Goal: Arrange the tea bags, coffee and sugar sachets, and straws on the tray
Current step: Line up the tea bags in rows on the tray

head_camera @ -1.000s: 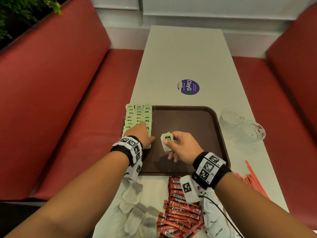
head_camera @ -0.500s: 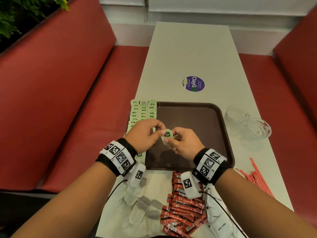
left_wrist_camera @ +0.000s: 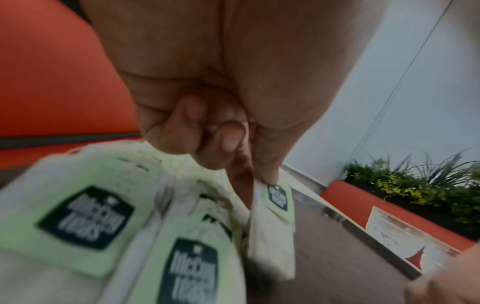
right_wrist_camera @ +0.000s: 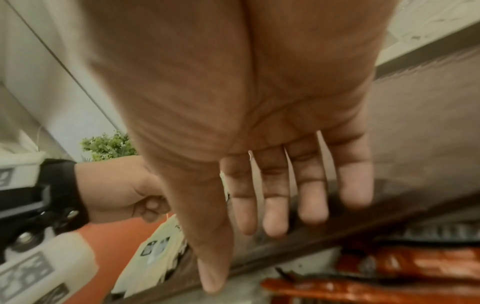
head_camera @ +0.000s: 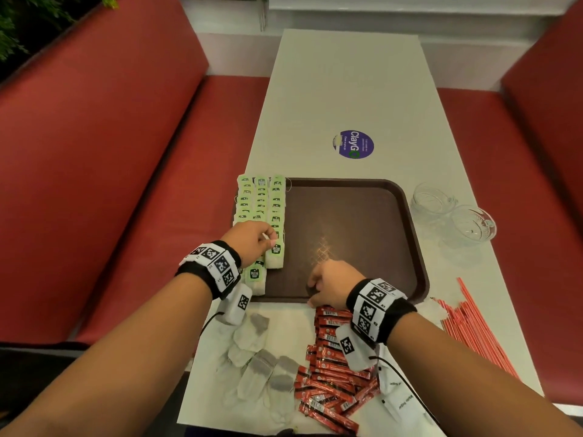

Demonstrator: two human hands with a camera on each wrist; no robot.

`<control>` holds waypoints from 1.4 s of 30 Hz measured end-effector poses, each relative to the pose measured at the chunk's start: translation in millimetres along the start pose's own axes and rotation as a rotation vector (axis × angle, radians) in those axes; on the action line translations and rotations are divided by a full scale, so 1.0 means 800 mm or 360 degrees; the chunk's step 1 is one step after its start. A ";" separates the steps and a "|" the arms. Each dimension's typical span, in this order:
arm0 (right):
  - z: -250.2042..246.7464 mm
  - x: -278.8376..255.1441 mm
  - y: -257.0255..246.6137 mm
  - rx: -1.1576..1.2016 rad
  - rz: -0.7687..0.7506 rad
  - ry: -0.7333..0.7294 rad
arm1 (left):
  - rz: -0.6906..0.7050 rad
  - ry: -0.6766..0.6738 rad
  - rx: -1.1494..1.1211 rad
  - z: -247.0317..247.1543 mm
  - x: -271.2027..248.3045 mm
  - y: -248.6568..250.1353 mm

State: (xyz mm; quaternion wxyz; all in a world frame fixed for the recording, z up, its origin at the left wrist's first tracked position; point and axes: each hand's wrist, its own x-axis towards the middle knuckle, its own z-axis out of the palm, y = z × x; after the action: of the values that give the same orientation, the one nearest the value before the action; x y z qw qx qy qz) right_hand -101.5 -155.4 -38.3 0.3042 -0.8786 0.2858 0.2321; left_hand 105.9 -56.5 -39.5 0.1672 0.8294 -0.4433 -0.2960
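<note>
Left hand (head_camera: 249, 244) pinched green-tagged white tea bag (head_camera: 275, 255); right hand (head_camera: 328, 283) fingers (right_wrist_camera: 309, 191) released, straight.
Bag's long axis ran along brown plastic tray (head_camera: 362, 216) depth, tag end far.

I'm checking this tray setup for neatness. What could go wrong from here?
The left hand pinches a tea bag at the third row's near end; a careless release could leave it crooked or nudge its neighbours. The tea bag rows overhang the tray rim's left edge, so some may slide off.
</note>
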 end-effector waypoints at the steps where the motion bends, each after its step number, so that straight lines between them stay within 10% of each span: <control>1: 0.002 0.001 -0.001 -0.0024 -0.0001 0.0005 | -0.0029 0.0014 0.0002 0.003 0.005 -0.002; 10: 0.012 0.003 -0.006 -0.0111 0.0028 0.0128 | -0.0240 0.0270 0.0211 0.009 0.026 0.018; 18: 0.010 0.006 -0.006 -0.0155 0.0072 0.0086 | -0.0342 0.0070 0.0480 0.024 0.032 0.031; 29: 0.016 -0.009 -0.029 -0.0141 -0.0240 0.0133 | 0.0095 0.0190 0.0164 -0.012 -0.057 0.019; 42: 0.083 -0.059 -0.082 -0.0570 -0.0530 -0.0348 | 0.0459 -0.0600 0.0425 0.070 -0.210 -0.044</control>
State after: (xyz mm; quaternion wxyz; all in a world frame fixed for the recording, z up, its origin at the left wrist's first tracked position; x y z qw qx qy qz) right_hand -109.2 -50.7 -31.4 0.2068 -0.9231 0.0572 0.3193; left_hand 19.9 101.9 -43.9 0.0112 0.7026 -0.6153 -0.3573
